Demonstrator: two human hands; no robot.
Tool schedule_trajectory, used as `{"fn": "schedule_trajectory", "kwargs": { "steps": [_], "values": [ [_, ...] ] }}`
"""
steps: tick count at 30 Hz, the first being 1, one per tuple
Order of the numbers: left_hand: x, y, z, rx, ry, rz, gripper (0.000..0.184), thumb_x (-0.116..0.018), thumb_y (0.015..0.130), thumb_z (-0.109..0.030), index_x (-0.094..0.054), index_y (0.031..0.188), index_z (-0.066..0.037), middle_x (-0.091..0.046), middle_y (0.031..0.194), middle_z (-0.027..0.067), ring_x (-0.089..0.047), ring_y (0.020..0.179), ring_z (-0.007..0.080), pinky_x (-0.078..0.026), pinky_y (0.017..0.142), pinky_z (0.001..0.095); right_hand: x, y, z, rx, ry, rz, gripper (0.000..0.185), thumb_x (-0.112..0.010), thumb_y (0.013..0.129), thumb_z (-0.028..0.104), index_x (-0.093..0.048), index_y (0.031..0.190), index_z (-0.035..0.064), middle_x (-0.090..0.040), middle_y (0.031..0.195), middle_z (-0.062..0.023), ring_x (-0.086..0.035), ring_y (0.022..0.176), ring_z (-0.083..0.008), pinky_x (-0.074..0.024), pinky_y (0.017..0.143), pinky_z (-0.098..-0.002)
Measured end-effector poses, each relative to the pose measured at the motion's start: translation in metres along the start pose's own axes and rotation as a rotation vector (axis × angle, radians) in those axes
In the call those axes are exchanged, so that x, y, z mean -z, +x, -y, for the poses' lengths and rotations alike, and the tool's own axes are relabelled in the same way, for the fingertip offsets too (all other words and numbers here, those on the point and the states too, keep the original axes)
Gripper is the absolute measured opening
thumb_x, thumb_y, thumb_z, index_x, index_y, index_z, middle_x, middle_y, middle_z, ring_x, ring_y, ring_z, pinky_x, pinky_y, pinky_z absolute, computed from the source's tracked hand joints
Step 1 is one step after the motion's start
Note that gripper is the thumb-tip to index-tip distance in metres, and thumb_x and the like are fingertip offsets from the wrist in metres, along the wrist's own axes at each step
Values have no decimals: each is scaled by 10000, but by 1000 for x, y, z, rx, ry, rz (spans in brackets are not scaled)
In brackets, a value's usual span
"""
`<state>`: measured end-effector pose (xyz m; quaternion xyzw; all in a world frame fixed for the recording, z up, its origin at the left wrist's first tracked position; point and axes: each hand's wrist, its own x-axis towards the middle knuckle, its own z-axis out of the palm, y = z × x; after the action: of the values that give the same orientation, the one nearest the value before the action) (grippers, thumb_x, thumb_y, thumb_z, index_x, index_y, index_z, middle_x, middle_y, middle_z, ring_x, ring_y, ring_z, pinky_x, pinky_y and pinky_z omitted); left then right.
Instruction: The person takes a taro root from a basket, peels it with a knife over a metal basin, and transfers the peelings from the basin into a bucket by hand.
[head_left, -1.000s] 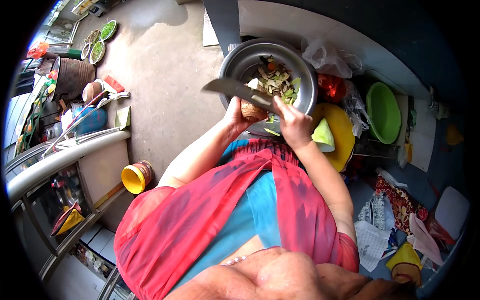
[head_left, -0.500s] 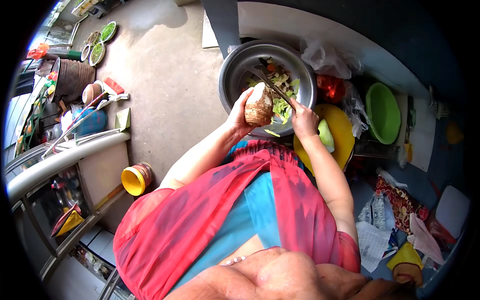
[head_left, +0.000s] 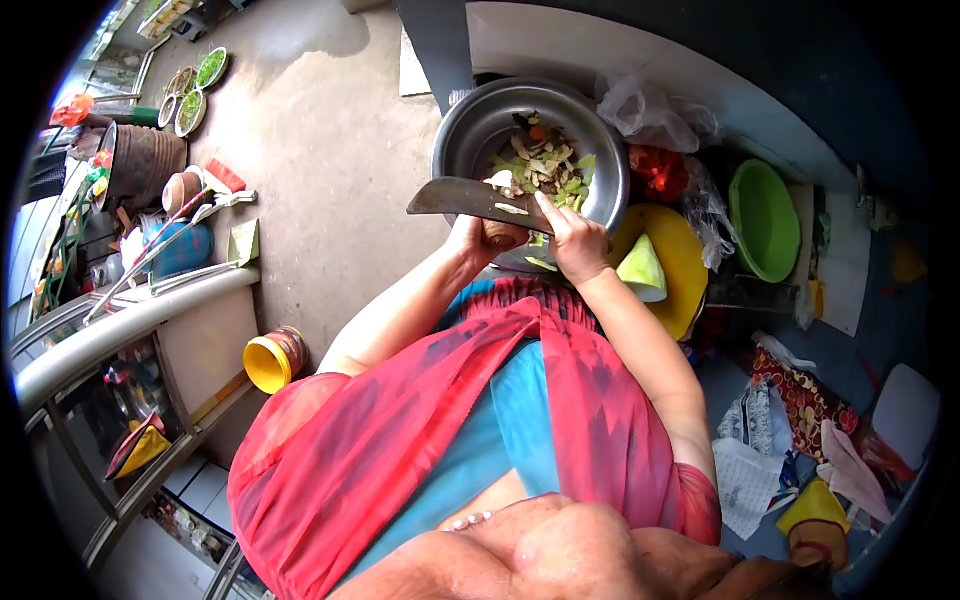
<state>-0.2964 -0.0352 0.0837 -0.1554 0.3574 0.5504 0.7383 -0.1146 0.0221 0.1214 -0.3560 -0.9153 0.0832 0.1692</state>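
My left hand is wrapped round a taro root with brown ringed skin, most of it hidden beneath the blade. A broad-bladed kitchen knife lies flat across the taro's top, its tip pointing left. My right hand grips the knife's handle end, with the index finger stretched along the blade. Both hands are over the near rim of a large metal basin. Inside the basin is a heap of peelings, pale green, white and brown, with an orange bit near the top.
Right of the basin, a pale green cut vegetable piece rests on a yellow round surface. Beyond are plastic bags, a red bag and a green tub. A yellow bucket stands at left by a railing.
The knife has swung from upright-angled beside the taro to flat across its top, showing its broad side. The taro's white peeled end is now covered. My right hand has shifted slightly left and down.
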Motion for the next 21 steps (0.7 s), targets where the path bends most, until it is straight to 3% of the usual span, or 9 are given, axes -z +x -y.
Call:
{"fn": "schedule_trajectory", "kwargs": {
  "steps": [2,4,5,8,9,12,16,19,21],
  "values": [
    [-17,-23,-6,108,11,-82,504,-515,898,-538,-594,1155,-111,-666,1038,106,-646,892,305,-517,749,459,-13,-4,-15,-187,37,134,328,-566,869,118,-643,1180,190,-686,830,-94,-683,674,-280,-550,584,-389],
    [-26,-37,-3,12,84,58,526,-509,898,-552,-590,1189,-122,-666,1076,114,-649,921,321,-515,759,469,-9,-4,-30,-408,13,336,263,-601,871,167,-657,1125,203,-696,858,-114,-685,711,-312,-550,622,-423],
    [-28,-40,-4,13,96,96,513,-509,903,-551,-589,1204,-143,-665,1074,109,-647,931,318,-515,787,480,-19,-11,-38,-443,33,311,317,-644,841,173,-652,1154,223,-691,822,-108,-681,726,-316,-546,649,-436],
    [-20,-28,-7,32,-41,85,509,-510,912,-542,-580,1220,-144,-654,1108,113,-635,983,317,-508,861,502,-5,-8,-17,-342,175,144,356,-650,828,146,-651,1175,224,-690,830,-108,-678,728,-321,-546,644,-427],
    [-19,-26,-8,44,-60,96,550,-493,918,-557,-537,1269,-136,-616,1191,114,-615,1055,300,-488,933,539,4,-3,-7,-309,186,130,389,-627,825,113,-646,1198,220,-693,874,-104,-675,709,-317,-548,649,-426],
    [-19,-23,-11,40,-94,71,561,-505,918,-550,-529,1272,-115,-601,1208,125,-600,1083,302,-476,965,528,36,6,23,-101,151,43,502,-586,761,44,-636,1235,200,-652,785,-77,-658,641,-276,-548,602,-386],
    [-19,-21,-13,87,-64,197,529,-534,914,-526,-556,1230,-103,-618,1137,108,-615,1015,260,-515,899,473,51,9,33,-52,81,11,538,-579,732,15,-641,1238,187,-593,700,-69,-621,575,-275,-518,551,-389],
    [-15,-15,-9,105,-22,135,506,-532,908,-546,-581,1215,-148,-641,1120,91,-631,980,253,-528,858,491,47,5,31,-16,36,11,547,-584,719,26,-630,1249,151,-583,704,-58,-628,585,-239,-528,553,-365],
    [-11,-14,-8,98,-8,139,505,-548,901,-545,-576,1186,-129,-639,1082,81,-629,963,242,-531,844,453,42,2,27,-2,5,4,517,-580,747,39,-626,1251,141,-582,702,-53,-634,588,-222,-535,553,-356]
  ]
}}
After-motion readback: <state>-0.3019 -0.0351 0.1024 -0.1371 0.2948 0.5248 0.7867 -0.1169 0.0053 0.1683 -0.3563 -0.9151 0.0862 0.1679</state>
